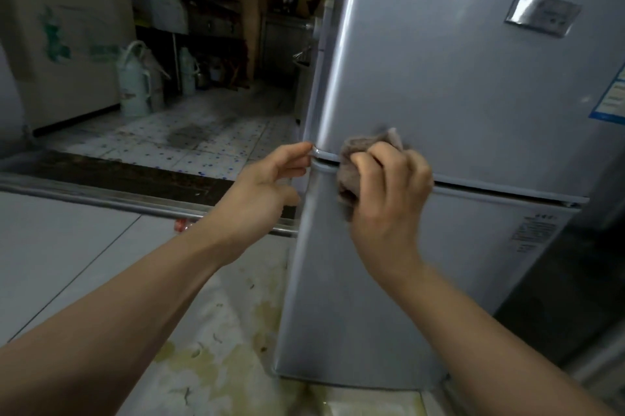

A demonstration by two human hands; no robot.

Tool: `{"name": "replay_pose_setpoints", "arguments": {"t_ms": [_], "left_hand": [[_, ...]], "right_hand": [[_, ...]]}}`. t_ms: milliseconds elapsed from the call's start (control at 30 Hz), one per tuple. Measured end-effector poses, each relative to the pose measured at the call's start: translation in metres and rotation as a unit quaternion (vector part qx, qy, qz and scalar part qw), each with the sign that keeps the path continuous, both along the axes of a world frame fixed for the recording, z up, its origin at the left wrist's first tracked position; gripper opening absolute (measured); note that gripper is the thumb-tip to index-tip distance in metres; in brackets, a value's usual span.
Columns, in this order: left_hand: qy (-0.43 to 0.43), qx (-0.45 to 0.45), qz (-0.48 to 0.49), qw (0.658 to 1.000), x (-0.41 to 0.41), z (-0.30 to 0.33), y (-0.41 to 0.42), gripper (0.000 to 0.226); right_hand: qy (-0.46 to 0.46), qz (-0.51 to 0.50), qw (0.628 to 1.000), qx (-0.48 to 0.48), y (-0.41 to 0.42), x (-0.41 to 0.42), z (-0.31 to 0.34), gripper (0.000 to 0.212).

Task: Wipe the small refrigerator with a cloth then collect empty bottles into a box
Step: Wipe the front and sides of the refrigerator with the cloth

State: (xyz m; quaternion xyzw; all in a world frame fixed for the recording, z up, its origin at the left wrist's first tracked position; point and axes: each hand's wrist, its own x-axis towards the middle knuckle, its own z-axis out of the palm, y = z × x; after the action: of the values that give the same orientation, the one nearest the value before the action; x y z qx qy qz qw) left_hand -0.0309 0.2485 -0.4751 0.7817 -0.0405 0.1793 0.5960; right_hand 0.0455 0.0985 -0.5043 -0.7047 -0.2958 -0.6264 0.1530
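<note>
Head view: two bare forearms are seen reaching forward from the bottom edge toward a small refrigerator (pixel 456 94), silver-grey with two doors, which stands on a stained pale floor (pixel 216 365). A crumpled pinkish-brown cloth (pixel 351 158) is gripped in the curled fingers of the right hand (pixel 389 192) and is pressed against the fridge front at the seam between the upper and lower doors, near the left corner. The left hand (pixel 267 185) is held just beside that same corner; its fingers are straight and relaxed, with the fingertips (pixel 306 146) touching the edge of the upper door, and nothing is held in it. A metal badge (pixel 541 14) is fixed high on the upper door, and a blue-edged label (pixel 612 101) is cut off by the right margin. Beyond a metal floor threshold (pixel 118 199), a speckled tiled floor (pixel 203 138) is visible. Farther back, a large pale cabinet with green markings (pixel 67 43) and a white jug with a handle (pixel 133 80) are set before dim shelving
</note>
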Motion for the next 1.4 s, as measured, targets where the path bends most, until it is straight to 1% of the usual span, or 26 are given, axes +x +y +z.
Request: {"name": "replay_pose_setpoints", "arguments": {"t_ms": [67, 167, 233, 300, 433, 533, 600, 633, 667, 800, 867, 933, 1000, 1067, 1133, 1167, 1200, 1267, 1333, 1400], "left_hand": [[0.013, -0.012, 0.000, 1.000, -0.002, -0.003, 0.005, 0.073], [0.019, -0.034, 0.034, 0.999, -0.007, -0.011, 0.013, 0.073], [0.027, -0.035, 0.057, 0.997, -0.009, -0.016, 0.018, 0.073], [0.032, -0.025, 0.069, 0.997, -0.010, -0.019, 0.020, 0.071], [0.034, -0.012, 0.086, 0.996, -0.013, -0.024, 0.021, 0.067], [0.050, 0.002, 0.095, 0.994, -0.016, -0.033, 0.018, 0.065], [0.054, 0.002, 0.096, 0.994, -0.018, -0.039, 0.015, 0.064], [0.055, 0.001, 0.095, 0.994, -0.019, -0.041, 0.013, 0.063], [0.056, 0.000, 0.095, 0.994, -0.019, -0.042, 0.012, 0.063], [0.067, 0.010, 0.093, 0.993, -0.009, -0.043, 0.001, 0.064], [0.071, 0.029, 0.085, 0.993, -0.003, -0.045, -0.009, 0.063], [0.067, 0.056, 0.084, 0.993, 0.003, -0.047, -0.021, 0.053], [0.063, 0.102, 0.116, 0.986, 0.010, -0.051, -0.029, 0.040], [0.062, 0.132, 0.163, 0.976, 0.017, -0.053, -0.035, 0.029], [0.057, 0.146, 0.191, 0.969, 0.021, -0.054, -0.038, 0.023], [0.056, 0.153, 0.198, 0.967, 0.022, -0.055, -0.039, 0.022], [0.055, 0.157, 0.203, 0.965, 0.022, -0.056, -0.039, 0.021], [0.048, 0.158, 0.203, 0.965, 0.022, -0.058, -0.039, 0.019], [0.042, 0.148, 0.193, 0.969, 0.022, -0.059, -0.038, 0.019], [0.035, 0.140, 0.191, 0.971, 0.022, -0.060, -0.038, 0.019]], "right_hand": [[-0.017, 0.012, 1.000, -0.018, 0.022, -0.004, 0.005, 0.019], [-0.037, 0.030, 0.996, -0.077, 0.040, -0.003, 0.008, 0.014], [-0.035, 0.043, 0.991, -0.125, 0.040, 0.000, 0.004, 0.013], [-0.029, 0.054, 0.979, -0.194, 0.032, 0.004, -0.011, 0.016], [-0.027, 0.010, 0.930, -0.366, 0.016, 0.002, -0.065, 0.023], [-0.009, -0.040, 0.890, -0.454, 0.007, -0.006, -0.085, 0.032], [-0.031, -0.069, 0.872, -0.483, -0.005, -0.007, -0.085, 0.043], [-0.047, -0.079, 0.873, -0.478, -0.013, -0.007, -0.080, 0.048], [-0.064, -0.088, 0.883, -0.456, -0.021, -0.007, -0.072, 0.051], [-0.110, -0.101, 0.943, -0.296, -0.042, 0.003, -0.027, 0.051], [-0.097, -0.097, 0.967, -0.213, -0.048, 0.006, -0.022, 0.045], [-0.055, -0.073, 0.982, -0.163, -0.050, 0.007, -0.040, 0.039], [-0.022, -0.071, 0.982, -0.176, -0.055, 0.004, -0.074, 0.039], [-0.012, -0.084, 0.967, -0.240, -0.066, 0.002, -0.105, 0.054], [0.002, -0.093, 0.947, -0.308, -0.077, 0.000, -0.117, 0.065], [0.005, -0.092, 0.941, -0.326, -0.082, -0.002, -0.115, 0.065], [-0.002, -0.088, 0.942, -0.325, -0.086, -0.003, -0.109, 0.057], [-0.022, -0.079, 0.961, -0.265, -0.090, -0.006, -0.087, 0.037], [-0.002, -0.071, 0.986, -0.152, -0.093, -0.007, -0.061, 0.030], [0.045, -0.071, 0.996, -0.040, -0.099, -0.003, -0.039, 0.027]]}}
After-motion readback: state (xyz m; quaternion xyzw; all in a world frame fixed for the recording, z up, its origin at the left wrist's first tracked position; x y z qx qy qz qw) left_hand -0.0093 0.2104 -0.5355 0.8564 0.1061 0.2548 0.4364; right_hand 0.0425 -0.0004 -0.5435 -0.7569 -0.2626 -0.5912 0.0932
